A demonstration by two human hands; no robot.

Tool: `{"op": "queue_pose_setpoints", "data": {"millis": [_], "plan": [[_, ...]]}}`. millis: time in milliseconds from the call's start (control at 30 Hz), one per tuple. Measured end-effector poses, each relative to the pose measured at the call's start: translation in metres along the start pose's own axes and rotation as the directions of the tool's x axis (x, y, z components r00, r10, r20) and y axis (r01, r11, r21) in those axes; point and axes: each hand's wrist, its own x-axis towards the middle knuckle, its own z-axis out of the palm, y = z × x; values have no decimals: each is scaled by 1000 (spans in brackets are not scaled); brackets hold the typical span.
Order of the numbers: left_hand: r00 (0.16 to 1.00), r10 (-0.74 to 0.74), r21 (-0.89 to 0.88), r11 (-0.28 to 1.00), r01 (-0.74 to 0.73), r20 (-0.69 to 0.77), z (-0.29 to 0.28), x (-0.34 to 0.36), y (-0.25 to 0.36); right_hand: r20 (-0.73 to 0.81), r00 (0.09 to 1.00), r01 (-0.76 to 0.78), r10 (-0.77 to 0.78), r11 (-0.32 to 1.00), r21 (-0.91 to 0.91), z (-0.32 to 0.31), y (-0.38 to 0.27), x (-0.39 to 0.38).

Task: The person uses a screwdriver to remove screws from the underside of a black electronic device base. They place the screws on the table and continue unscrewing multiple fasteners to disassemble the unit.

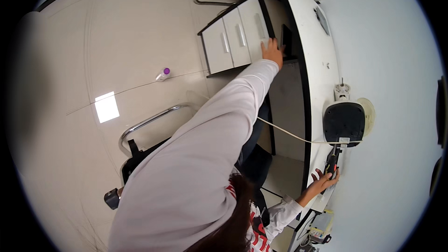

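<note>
My left arm in a white sleeve reaches up the picture. My left hand (273, 54), fingers apart, lies at the edge of the uppermost white drawer front (252, 18), near its silver handle. At the desk, my right hand (324, 183) is closed around a black screwdriver (332, 162) with an orange mark. Its tip meets the lower edge of a tipped-over appliance with a black base (344, 122). A cream round part shows behind that base, and a white jointed part (342, 91) sits above it. My palms are hidden.
A pale cord (289, 133) runs from the appliance over the desk (305, 16) edge toward my lap. A small purple-capped bottle (163, 74) is on the tiled floor. A chrome chair frame (151, 120) is beside me; a grey-yellow device (322, 224) is at the lower right.
</note>
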Motion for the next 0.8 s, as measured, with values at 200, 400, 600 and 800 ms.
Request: {"op": "queue_pose_setpoints", "data": {"millis": [200, 400, 600, 800], "plan": [[953, 250, 340, 893, -296, 171, -1, 23, 5, 0, 1000, -20, 20, 999, 27, 7, -7, -5], [877, 153, 440, 817, -372, 456, -6, 29, 22, 9, 997, -83, 82, 996, 35, 4, -6, -5], [910, 280, 462, 793, -399, 305, 24, 30, 6, -3, 999, -38, 38, 999, 24, 5, 7, 0], [825, 494, 497, 663, -561, 273, 22, 35, 8, 1, 992, -123, 123, 992, 15, 6, 1, -8]]}}
